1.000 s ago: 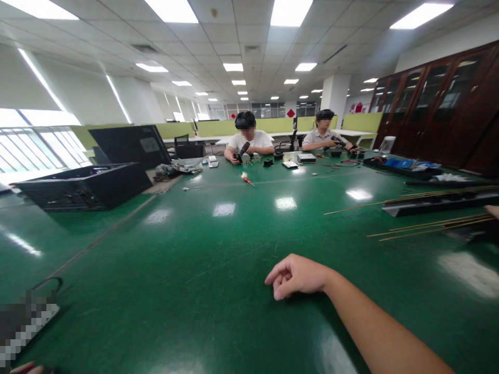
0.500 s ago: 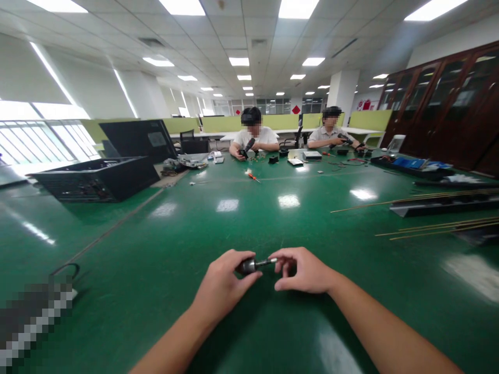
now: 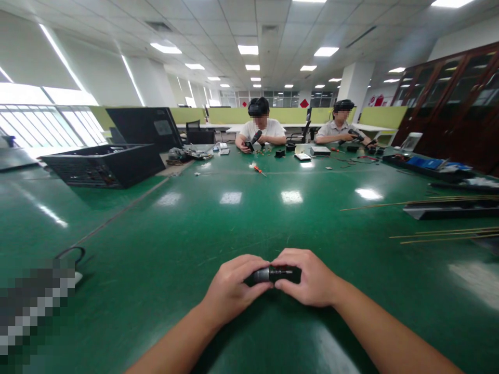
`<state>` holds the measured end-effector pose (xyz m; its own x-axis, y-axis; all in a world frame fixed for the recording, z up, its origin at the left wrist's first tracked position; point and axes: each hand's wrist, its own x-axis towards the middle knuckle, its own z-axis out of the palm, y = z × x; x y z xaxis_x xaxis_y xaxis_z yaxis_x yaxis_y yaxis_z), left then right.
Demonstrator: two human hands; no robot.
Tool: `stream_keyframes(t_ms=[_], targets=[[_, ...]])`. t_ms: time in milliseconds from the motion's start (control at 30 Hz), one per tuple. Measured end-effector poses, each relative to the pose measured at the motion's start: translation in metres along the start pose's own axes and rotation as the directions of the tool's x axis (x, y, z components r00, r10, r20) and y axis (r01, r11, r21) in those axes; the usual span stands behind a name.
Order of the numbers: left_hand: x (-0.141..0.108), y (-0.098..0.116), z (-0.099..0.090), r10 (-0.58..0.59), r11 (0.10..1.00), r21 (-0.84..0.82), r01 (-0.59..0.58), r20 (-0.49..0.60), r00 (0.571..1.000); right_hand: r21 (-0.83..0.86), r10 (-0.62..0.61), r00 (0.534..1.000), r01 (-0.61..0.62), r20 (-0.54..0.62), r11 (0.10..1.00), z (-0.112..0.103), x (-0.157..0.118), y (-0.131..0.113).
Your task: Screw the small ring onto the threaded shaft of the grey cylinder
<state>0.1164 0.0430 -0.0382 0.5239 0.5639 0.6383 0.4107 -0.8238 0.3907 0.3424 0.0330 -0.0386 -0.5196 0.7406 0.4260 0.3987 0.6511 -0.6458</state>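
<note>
A dark cylindrical tool [image 3: 264, 275] with a grey metal band lies level between my hands, low in the middle of the view. My left hand [image 3: 233, 283] is closed round its left end. On the right, my right hand [image 3: 307, 278] has thumb and fingers curled round the black right part, and its fingertips nearly meet those of the left. Palms and fingers hide both ends of the tool. Both hands are just over the green table [image 3: 218, 234].
An open black case [image 3: 105, 166] stands at the left. Two people [image 3: 262, 127] sit across the table, near small parts and an orange screwdriver [image 3: 259, 170]. Thin rods [image 3: 448, 234] and a metal channel [image 3: 448, 210] lie at the right. A pixelated object is at lower left.
My right hand has closed round the tool's right part, where its fingertips were at a thin shaft. A black section now shows there. The view has tilted down slightly.
</note>
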Motion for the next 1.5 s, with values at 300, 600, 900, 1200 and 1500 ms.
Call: stream_keyframes(t_ms=[300,600,900,1200,1500], targets=[[-0.0023,0.0021,0.0029,-0.026,1.000,-0.004,0.026,-0.004,1.000,-0.021,0.013,1.000,-0.013,-0.001,1.000,0.0038,-0.0008,-0.0014],[-0.0007,0.0062,0.0003,-0.070,0.997,-0.027,0.070,-0.010,0.998,-0.041,0.007,1.000,-0.007,-0.006,0.999,0.0051,-0.0014,-0.0011],[-0.0008,0.0066,0.0003,-0.049,0.997,-0.057,0.047,-0.020,0.999,-0.045,-0.004,1.000,0.004,-0.005,0.999,0.0041,-0.0017,-0.0030],[-0.0043,0.0057,0.0000,-0.053,0.998,-0.034,0.052,-0.032,0.998,-0.040,-0.015,1.000,0.014,-0.019,0.999,0.0039,-0.0020,-0.0033],[-0.0048,0.0041,0.0005,-0.052,0.997,-0.052,0.050,-0.034,0.998,-0.048,-0.038,0.999,0.037,-0.029,0.998,0.0050,-0.0024,-0.0035]])
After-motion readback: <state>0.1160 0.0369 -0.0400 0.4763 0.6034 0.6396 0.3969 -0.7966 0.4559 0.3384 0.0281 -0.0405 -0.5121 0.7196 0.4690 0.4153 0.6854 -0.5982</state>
